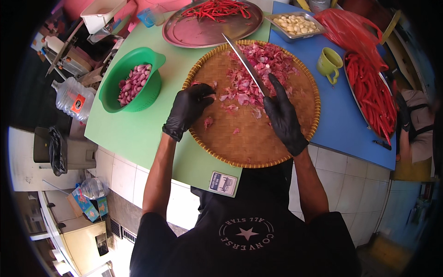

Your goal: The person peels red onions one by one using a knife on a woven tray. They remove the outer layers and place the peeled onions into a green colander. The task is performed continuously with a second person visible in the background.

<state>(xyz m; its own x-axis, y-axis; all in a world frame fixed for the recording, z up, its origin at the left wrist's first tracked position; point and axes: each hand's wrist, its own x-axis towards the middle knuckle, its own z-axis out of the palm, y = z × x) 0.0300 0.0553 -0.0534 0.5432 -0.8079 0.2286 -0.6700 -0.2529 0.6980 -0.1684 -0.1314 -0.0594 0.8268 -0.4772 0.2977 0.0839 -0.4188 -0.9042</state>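
Observation:
My left hand [192, 105], in a black glove, is over the left rim of a round woven bamboo tray [242, 145], fingertips pinched around something small and pinkish, mostly hidden, possibly a shallot or its skin. My right hand [284, 117], gloved alike, holds a kitchen knife [244, 62] by its handle, which the hand hides; the blade points up and to the left, over a heap of shallot skins [277, 64]. Scattered bits of skin [208, 122] lie near my left hand. Left of the tray stands a green plastic colander [152, 86] with peeled shallots [133, 83].
Behind the bamboo tray is a round metal tray [214, 36] with red chillies [218, 8]. To the right are a metal pan [294, 37] of pale kernels or cloves, a green mug [328, 62], a red plastic bag [349, 31] and a platter of chillies [370, 97]. A person stands at far right.

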